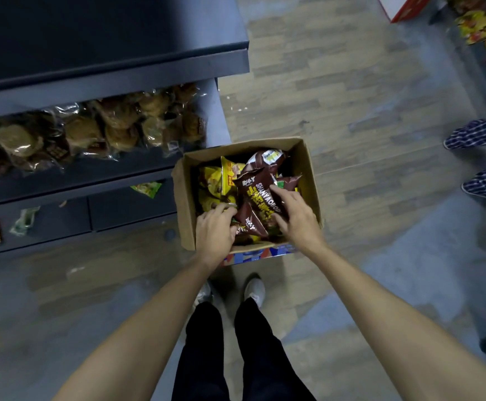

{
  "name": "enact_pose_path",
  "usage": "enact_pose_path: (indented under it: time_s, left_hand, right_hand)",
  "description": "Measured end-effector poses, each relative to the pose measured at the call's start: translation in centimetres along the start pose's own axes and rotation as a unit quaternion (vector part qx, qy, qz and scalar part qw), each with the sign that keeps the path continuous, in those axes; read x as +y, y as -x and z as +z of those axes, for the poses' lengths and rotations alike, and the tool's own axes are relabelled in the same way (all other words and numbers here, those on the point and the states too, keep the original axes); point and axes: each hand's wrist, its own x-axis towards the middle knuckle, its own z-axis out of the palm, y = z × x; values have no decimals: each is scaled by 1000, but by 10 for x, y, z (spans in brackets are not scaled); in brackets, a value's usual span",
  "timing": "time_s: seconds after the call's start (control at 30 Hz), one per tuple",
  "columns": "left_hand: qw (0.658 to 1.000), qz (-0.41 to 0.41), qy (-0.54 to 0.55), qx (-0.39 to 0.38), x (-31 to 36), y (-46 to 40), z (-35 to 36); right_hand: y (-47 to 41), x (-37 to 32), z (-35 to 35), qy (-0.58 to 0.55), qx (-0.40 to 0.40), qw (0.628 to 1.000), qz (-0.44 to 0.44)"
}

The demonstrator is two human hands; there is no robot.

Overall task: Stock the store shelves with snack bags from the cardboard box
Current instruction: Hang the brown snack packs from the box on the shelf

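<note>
From overhead, both hands are down in the cardboard box (308,175) on the floor: the left hand (214,230) and right hand (295,214) each close a grip on brown snack bags (257,195). The box looks full and the lower shelves (126,209) nearly bare, so most stocking remains.

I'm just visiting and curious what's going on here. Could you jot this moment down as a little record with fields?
setting: shop aisle, wood-look floor
cardboard box: open, on the floor beside the dark shelves
contents: brown snack bags over yellow snack bags
left hand: in the box, on the bags
right hand: gripping brown bags
middle shelf: clear-wrapped baked goods
</note>
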Motion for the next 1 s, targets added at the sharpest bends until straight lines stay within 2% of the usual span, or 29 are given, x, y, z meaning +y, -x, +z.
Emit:
enact_pose_path:
  time_s: [0.1,0.2,0.3,0.37,0.43,0.5,0.57,0.7,0.83,1.0]
  left_hand:
    - [993,-27,115,29,8,-8,-14]
    - [967,-122,219,41,18,-28,-25]
    - [961,-165,213,63,21,-47,-23]
    - [953,-192,211,104,19,-54,-15]
    - [953,-181,189,153,18,-57,-4]
    - [960,-134,168,180,18,-56,7]
    - [958,-105,182,193,20,-52,18]
    - [966,-91,203,131,26,-39,38]
    - [959,-133,228,100,31,-40,48]
    - [959,-146,235,59,33,-44,42]
  right_hand:
    - [-13,6,-25,-25,8,1000,-16]
    - [-22,9,-30,-42,14,999,-11]
    - [-26,11,-19,-56,24,998,28]
    - [-30,11,-6,-28,33,998,43]
    - [-35,12,7,58,36,997,45]
    - [-37,11,21,150,42,987,43]
    - [-37,10,32,185,56,981,36]
    - [-39,10,40,189,97,977,9]
    - [-35,14,47,184,92,978,-40]
    - [-39,5,40,229,53,972,11]
